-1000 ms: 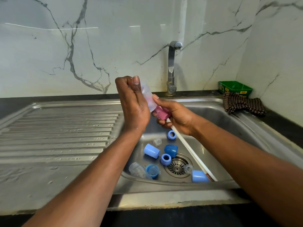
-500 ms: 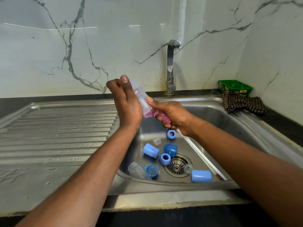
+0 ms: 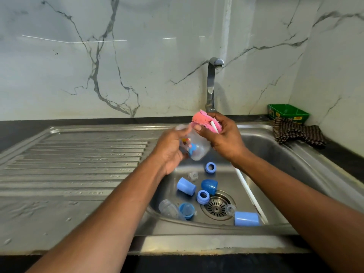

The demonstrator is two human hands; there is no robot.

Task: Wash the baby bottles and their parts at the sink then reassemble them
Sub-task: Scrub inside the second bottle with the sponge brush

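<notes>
Against marble wall [image 3: 137, 56], steel sink [image 3: 275, 150], drainboard [image 3: 78, 164]

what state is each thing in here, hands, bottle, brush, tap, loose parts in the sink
left hand: grips the clear bottle
right hand: grips the pink sponge brush by its head
clear bottle: held tilted above the basin, no cap on
pink sponge brush: outside the bottle
tap: no water visibly running
second clear bottle: lying on its side in the basin
blue caps and rings: loose, unassembled, on the basin floor

sponge [image 3: 204, 120]: pink
caps [image 3: 186, 186]: lt blue
box [image 3: 288, 113]: green
cloth [image 3: 297, 133]: brown/wht check
wall [image 3: 137, 56]: wht marble, grey veins
</notes>
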